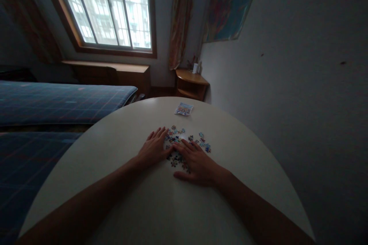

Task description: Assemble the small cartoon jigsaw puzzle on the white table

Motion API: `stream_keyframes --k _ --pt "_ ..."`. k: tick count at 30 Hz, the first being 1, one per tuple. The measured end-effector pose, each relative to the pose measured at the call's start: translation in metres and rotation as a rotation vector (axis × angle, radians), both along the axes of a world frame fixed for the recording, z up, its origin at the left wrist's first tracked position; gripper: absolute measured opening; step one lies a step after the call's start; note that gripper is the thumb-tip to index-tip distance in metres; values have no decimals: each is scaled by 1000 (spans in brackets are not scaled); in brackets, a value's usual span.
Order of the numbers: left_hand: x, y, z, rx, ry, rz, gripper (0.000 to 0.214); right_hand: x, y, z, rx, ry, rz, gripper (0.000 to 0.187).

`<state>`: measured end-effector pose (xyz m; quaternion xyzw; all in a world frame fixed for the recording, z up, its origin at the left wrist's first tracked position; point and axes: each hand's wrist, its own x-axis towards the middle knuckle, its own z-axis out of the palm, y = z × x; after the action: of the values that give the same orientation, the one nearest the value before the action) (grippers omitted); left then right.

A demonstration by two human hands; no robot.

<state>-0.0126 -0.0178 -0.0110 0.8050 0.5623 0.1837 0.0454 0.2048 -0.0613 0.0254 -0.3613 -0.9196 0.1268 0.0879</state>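
Several small colourful puzzle pieces [184, 138] lie scattered near the middle of a round white table [120, 134]. My left hand [153, 146] lies flat on the table with fingers stretched out, its fingertips touching the left side of the pieces. My right hand [195, 162] also rests flat and open, palm down, covering part of the pile, thumb pointing left. Neither hand holds a piece. A small printed picture card [183, 109] lies beyond the pieces, toward the far edge.
A bed with a blue checked cover [57, 103] stands left of the table. A wooden corner shelf [191, 82] and a bench under the window [109, 7] are behind. A grey wall [301, 84] runs close on the right.
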Motion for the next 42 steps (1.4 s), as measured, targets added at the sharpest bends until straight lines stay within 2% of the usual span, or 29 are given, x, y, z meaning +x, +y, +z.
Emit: stream_keyframes --k 2,5,8,11,17,25,30,32,35,37,40,42 --pt "-1 -1 2 -1 -18 -9 71 3 2 -3 15 -26 -43 86" --pt "-5 -5 3 6 -33 -36 72 11 6 -9 39 -70 -226 97" --pt "-8 -10 2 -8 16 -132 88 21 14 -15 -20 -123 -425 111" --pt "-8 -9 1 -44 62 -201 103 26 25 -18 -71 -156 -490 114" --pt "-3 8 1 -56 62 -181 100 26 56 -19 -47 -146 -418 112" --pt "1 46 4 -82 63 -219 95 31 100 -16 -33 -166 -282 104" --pt "4 69 9 -115 62 -266 95 33 116 -16 -10 -118 -232 96" --pt "5 73 12 -119 53 -276 93 35 118 -16 3 -37 -224 94" --pt "5 68 18 -89 -8 -286 86 38 119 -18 35 182 -269 85" --pt "2 59 21 -55 -56 -337 86 40 117 -19 65 288 -327 78" --pt "-6 39 22 -37 1 -508 100 43 109 -22 94 328 -368 73" --pt "-12 27 21 -46 56 -557 109 46 99 -24 104 332 -368 66"
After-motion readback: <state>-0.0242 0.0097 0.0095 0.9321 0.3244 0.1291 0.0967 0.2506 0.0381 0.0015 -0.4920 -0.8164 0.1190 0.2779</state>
